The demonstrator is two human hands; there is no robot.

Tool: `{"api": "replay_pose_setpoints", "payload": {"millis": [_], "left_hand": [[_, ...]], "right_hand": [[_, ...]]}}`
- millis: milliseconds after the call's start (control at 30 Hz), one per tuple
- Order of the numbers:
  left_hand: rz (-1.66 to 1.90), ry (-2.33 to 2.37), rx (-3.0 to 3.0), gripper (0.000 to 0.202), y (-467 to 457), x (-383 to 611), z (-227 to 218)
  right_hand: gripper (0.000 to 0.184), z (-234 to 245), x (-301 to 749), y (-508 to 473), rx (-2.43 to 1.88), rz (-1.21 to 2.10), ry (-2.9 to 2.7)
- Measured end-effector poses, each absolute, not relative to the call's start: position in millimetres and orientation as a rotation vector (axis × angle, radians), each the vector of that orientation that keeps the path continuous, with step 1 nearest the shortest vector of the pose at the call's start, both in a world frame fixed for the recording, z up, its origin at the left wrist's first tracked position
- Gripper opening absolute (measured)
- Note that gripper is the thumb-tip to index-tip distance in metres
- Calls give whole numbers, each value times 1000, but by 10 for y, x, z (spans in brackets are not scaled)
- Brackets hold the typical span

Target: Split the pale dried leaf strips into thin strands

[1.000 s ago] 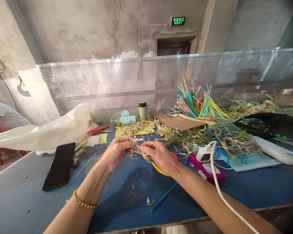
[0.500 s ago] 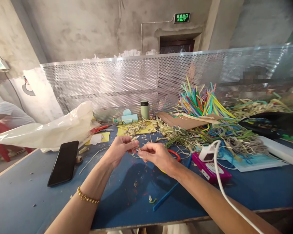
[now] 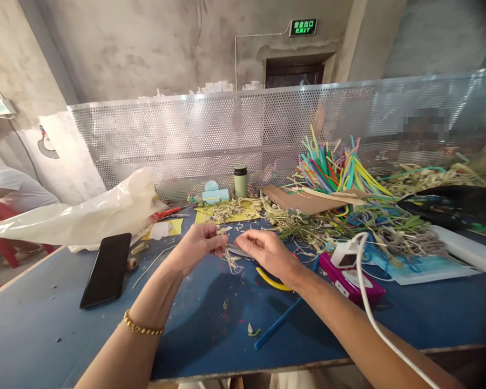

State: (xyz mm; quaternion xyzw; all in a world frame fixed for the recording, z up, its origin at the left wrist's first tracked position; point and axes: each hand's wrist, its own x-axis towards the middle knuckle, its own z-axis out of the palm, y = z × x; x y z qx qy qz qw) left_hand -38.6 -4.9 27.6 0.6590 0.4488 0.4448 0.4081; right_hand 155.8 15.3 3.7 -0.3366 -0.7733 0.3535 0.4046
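My left hand and my right hand meet above the blue table. Both pinch a small bundle of pale straw strips that hangs frayed between them. A thin grey blade pokes out from my right fingers toward the left hand. Under my right hand lie scissors with a yellow handle. A gold bracelet sits on my left wrist.
A black phone lies left, beside a white plastic bag. A pink power bank with white plug and cable sits right. Coloured strips, straw piles, cardboard and a green flask line the perforated metal screen. A blue stick lies near.
My hands have shifted slightly; the straw bundle now hangs lower between them and the yellow scissor handle shows beneath my right hand. The view has tilted a little.
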Motion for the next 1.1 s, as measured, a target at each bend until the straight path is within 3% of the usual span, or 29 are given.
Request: {"api": "replay_pose_setpoints", "payload": {"millis": [200,400,767,1000,1100], "left_hand": [[1086,1106,1651,32,-58,-324,255],[1105,874,1471,29,-71,-298,236],[1151,1003,1444,21,-45,-244,158],[1220,1014,1410,21,-8,-227,127],[1271,1011,1384,20,4,-226,112]], "right_hand": [[15,2,1480,110,-887,1002,-2049],[14,-8,1487,111,-848,744,-1974],[9,6,1497,106,-884,417,-1894],[16,3,1550,147,-828,875,-1862],[15,-10,1557,160,-833,913,-1866]]}}
